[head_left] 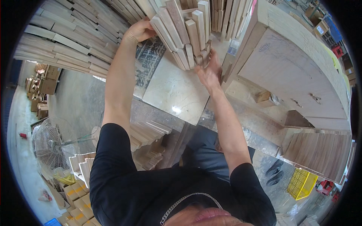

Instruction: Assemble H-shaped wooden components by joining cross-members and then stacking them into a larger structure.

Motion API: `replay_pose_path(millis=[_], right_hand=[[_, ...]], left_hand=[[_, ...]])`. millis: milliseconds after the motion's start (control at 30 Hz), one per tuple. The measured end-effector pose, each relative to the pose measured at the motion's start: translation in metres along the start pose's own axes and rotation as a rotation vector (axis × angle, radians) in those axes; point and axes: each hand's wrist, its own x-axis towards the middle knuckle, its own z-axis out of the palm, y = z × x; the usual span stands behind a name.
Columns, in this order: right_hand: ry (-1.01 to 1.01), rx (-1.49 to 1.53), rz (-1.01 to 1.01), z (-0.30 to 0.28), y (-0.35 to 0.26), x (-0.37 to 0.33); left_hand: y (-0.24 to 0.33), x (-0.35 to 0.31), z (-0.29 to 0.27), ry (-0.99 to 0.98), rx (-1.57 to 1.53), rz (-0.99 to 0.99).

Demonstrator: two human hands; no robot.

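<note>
A bundle of pale wooden strips [177,34] stands close together at the far end of the work surface, their cut ends uneven. My left hand [141,31] grips its left side, with the fingertips partly hidden by the wood. On the near right side, my right hand [210,71] has its thumb and fingers around the lower ends of the strips. A smooth, light-coloured board [171,90] lies under the near end of the bundle. Between that board and my left forearm is a dark, scuffed patch of surface [150,56].
Stacked wooden strips [71,41] rise on the left. A large wooden panel box [294,64] stands close on the right, above stacked slats [316,152]. More strips [149,135] lie below my left arm, near a fan [52,141]. A yellow crate [302,184] sits lower right.
</note>
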Motion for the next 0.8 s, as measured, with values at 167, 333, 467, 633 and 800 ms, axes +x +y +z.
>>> replay_pose_path(millis=[167, 333, 467, 633, 800], right_hand=[[-0.012, -0.011, -0.015, -0.002, 0.001, -0.001], [-0.031, -0.045, -0.030, 0.004, 0.002, 0.001], [0.044, -0.047, -0.078, 0.002, 0.010, 0.002], [-0.028, -0.002, -0.013, -0.006, -0.014, 0.001], [-0.080, 0.075, 0.026, -0.010, -0.029, -0.001]], left_hand=[[0.000, 0.001, -0.002, 0.038, 0.021, 0.035], [0.003, -0.008, -0.005, 0.093, 0.175, -0.017], [0.000, -0.005, 0.012, 0.076, 0.192, -0.082], [-0.013, -0.013, 0.022, 0.079, 0.130, -0.002], [-0.003, -0.023, 0.029, 0.069, 0.204, -0.038]])
